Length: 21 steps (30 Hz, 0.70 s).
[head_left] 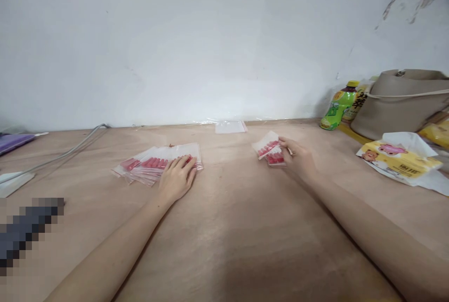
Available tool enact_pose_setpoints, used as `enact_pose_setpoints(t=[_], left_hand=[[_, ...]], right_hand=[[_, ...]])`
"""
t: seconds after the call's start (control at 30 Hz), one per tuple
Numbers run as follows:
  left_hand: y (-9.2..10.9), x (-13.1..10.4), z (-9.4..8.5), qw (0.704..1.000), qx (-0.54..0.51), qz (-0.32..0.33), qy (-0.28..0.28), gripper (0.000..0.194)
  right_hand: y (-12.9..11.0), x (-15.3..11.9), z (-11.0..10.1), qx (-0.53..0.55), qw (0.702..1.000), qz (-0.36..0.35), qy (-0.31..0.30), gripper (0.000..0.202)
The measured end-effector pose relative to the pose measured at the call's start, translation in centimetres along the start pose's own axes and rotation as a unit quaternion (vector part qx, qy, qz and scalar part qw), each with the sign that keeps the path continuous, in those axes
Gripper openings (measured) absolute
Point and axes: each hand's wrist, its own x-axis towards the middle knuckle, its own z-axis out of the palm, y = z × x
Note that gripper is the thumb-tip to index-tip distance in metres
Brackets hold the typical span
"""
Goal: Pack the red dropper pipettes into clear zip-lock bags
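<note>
Left hand: the left hand (177, 178) lies flat, palm down, its fingers spread and resting on the near right end of a fanned stack of clear bags (157, 164); its grip is apart, pressing rather than clasping.
Stack of clear bags: it lies on the bench (224, 236) left of centre, each bag showing a row of red pieces inside; the bags overlap and spread toward the left.
Right hand: the right hand (298, 157) rests on the bench right of centre, its grip clamped on a small bundle of bags (271, 151), thumb over the top and fingers beneath.
Small bundle of bags: clear with red contents, held just off or on the bench surface, I cannot tell which; well apart from the stack.
Empty clear bag (230, 127): lies flat at the far edge, near the wall, between the two hands.
Far right: a green bottle (336, 108) stands beside a beige bag (400, 101); a yellow tissue pack (398, 157) lies nearer.
Far left: a grey cable (63, 152) runs across the bench.
</note>
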Motion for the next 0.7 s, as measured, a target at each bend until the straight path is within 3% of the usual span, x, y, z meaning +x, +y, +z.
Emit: enact_pose_setpoints(t=[0.17,0.3,0.53,0.7], left_hand=[[-0.8,0.1,0.2,0.999,-0.024,0.03,-0.01,0.039],[-1.2,0.6,0.9,0.998,-0.042,0.037,0.003,0.03],[-0.4,1.4,1.7,0.998,-0.06,0.028,0.014,0.024],[-0.6,1.5,1.4,0.997,-0.077,0.022,0.017,0.022]], right_hand=[[3.9,-2.8,-1.9,-0.032,0.994,0.068,-0.084,0.014],[4.9,-4.1,-2.6,-0.035,0.991,0.083,-0.103,0.014],[1.6,-3.1,-3.9,-0.127,0.991,-0.026,-0.019,0.022],[-2.4,-2.5,-2.0,-0.072,0.985,-0.156,-0.026,0.006]])
